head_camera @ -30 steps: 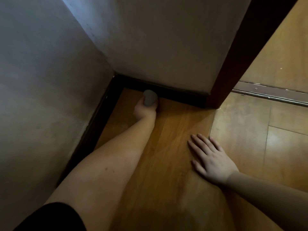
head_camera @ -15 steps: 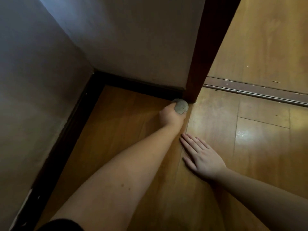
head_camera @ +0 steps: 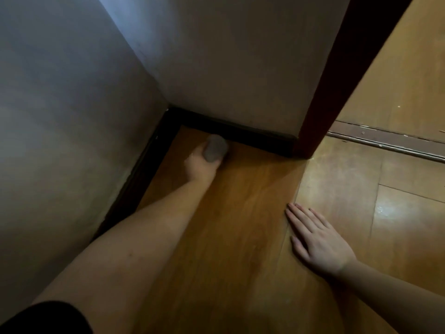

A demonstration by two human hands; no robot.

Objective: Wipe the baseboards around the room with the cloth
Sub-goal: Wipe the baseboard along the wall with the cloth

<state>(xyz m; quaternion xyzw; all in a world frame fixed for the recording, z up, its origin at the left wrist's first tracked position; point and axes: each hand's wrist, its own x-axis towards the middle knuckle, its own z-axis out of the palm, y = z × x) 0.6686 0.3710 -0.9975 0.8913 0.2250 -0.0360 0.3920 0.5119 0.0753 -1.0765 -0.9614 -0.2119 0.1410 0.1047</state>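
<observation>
A grey wadded cloth (head_camera: 215, 148) sits against the dark baseboard (head_camera: 260, 140) of the back wall, near the room's corner, gripped in the curled fingers of the left hand (head_camera: 201, 165). The right hand (head_camera: 317, 239) lies flat, fingers straight, on the wooden floor (head_camera: 240, 213) below the red-brown door frame (head_camera: 337, 80).
</observation>
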